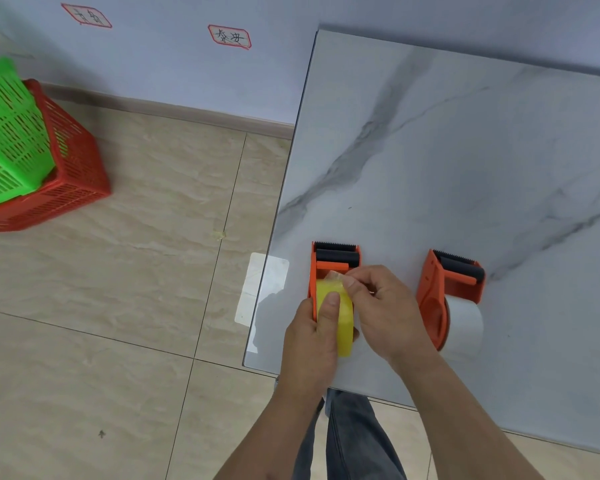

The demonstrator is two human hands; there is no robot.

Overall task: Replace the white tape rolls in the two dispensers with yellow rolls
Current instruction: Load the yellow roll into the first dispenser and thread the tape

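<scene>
Two orange tape dispensers lie on the marble table (465, 150). The left dispenser (333, 261) holds a yellow tape roll (345, 323). My left hand (312, 337) grips that roll and the dispenser's side, thumb pressed on the yellow face. My right hand (385, 313) pinches the loose tape end near the top of the roll, just below the dispenser's roller. The right dispenser (444, 289) lies apart, untouched, with a white tape roll (465, 320) in it.
The table's left edge runs close by the left dispenser. A clear film piece (262, 289) hangs over that edge. On the tiled floor at far left, a green basket (7, 133) sits in a red basket (70, 174). My legs show below the table's near edge.
</scene>
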